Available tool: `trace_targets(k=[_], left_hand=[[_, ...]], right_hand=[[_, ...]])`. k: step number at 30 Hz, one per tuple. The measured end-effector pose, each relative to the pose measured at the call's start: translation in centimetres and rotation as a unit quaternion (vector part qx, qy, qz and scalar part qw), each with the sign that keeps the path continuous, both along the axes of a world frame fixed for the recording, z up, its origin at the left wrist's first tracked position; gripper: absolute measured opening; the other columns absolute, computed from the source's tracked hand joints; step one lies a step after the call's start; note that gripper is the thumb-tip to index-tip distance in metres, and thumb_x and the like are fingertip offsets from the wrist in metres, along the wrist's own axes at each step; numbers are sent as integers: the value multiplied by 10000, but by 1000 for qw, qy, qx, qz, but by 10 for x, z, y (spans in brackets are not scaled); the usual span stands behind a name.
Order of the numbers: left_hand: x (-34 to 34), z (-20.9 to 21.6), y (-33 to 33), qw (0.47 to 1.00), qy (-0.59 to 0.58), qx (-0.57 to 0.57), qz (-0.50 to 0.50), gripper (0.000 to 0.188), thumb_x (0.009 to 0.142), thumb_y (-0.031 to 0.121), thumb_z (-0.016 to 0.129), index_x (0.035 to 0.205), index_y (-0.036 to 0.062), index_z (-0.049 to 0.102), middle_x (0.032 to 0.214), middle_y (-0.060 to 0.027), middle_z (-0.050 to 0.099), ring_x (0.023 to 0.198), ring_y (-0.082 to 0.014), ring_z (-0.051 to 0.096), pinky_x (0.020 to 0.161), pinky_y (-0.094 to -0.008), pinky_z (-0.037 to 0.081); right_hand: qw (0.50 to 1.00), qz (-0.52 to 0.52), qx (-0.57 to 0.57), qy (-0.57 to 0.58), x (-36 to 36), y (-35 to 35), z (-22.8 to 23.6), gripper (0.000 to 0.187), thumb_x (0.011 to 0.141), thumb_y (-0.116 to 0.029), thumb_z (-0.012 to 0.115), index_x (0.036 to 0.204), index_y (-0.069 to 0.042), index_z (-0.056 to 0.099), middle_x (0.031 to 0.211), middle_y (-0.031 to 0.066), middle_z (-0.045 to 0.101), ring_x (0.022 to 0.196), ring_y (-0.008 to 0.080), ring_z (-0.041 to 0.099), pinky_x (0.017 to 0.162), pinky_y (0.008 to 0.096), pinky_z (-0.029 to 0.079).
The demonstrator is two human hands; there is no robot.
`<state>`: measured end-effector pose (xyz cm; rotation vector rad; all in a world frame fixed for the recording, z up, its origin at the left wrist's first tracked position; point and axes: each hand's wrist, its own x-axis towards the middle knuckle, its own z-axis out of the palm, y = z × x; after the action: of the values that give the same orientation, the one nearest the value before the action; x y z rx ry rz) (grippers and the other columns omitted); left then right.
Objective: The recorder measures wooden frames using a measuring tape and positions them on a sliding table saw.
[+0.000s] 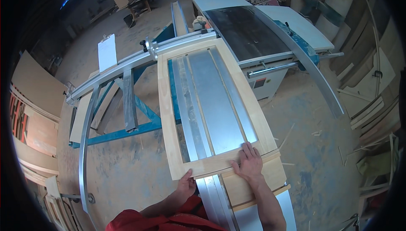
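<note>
A pale wooden frame (166, 116), like a cabinet door without a panel, lies flat on the metal sliding table (215, 100) of a panel saw. Its far end is next to the fence (116, 61) and its metal stop (151, 49). My left hand (186, 185) grips the frame's near left corner, thumb on top and fingers hidden underneath. With fingers stretched out, my right hand (249, 163) rests on the near rail, towards its right end. Just below that rail sits a wooden board (243, 187) on the table, partly hidden by my right forearm.
Beyond the frame is the saw's dark tabletop (247, 32), with a curved-looking metal rail (313, 68) on its right. A clipboard with paper (107, 53) stands at the fence. Boards (38, 87) lean at far left, and wood offcuts (368, 104) line the right side.
</note>
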<state>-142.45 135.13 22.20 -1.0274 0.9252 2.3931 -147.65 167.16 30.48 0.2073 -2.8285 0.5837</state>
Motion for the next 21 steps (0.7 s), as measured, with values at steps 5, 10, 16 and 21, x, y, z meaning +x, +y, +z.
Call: trace_targets(k=[5,10,16,21], left_hand=[[-4,-13,3,999,22,31,18,250,971,275,770,1132,113,668,1015,-25,729,979,-186,676,941,-355,510],[6,-14,11,998,24,44,24,295,977,272,764,1184,96,650,1046,-25,730,997,-192,678,941,-356,518],[12,-6,44,999,36,-2,17,384,974,284,770,1264,85,617,1128,-42,729,1030,-196,682,931,-372,532],[11,-19,62,999,27,-45,12,492,962,328,782,1318,53,583,1220,-101,710,1101,-249,685,963,-439,555]], right_hand=[[1000,-6,15,3,-10,11,1,545,854,-475,738,1061,29,726,1394,231,614,1376,398,543,1133,534,431],[1000,3,1,-6,-8,17,3,558,854,-490,741,1075,22,724,1381,225,619,1381,391,539,1140,532,424],[999,14,21,-32,0,34,1,601,890,-522,703,1131,28,719,1401,236,606,1408,389,512,1166,524,400],[996,32,43,-76,4,49,-6,742,943,-595,609,1250,77,687,1496,268,542,1474,391,445,1213,527,347]])
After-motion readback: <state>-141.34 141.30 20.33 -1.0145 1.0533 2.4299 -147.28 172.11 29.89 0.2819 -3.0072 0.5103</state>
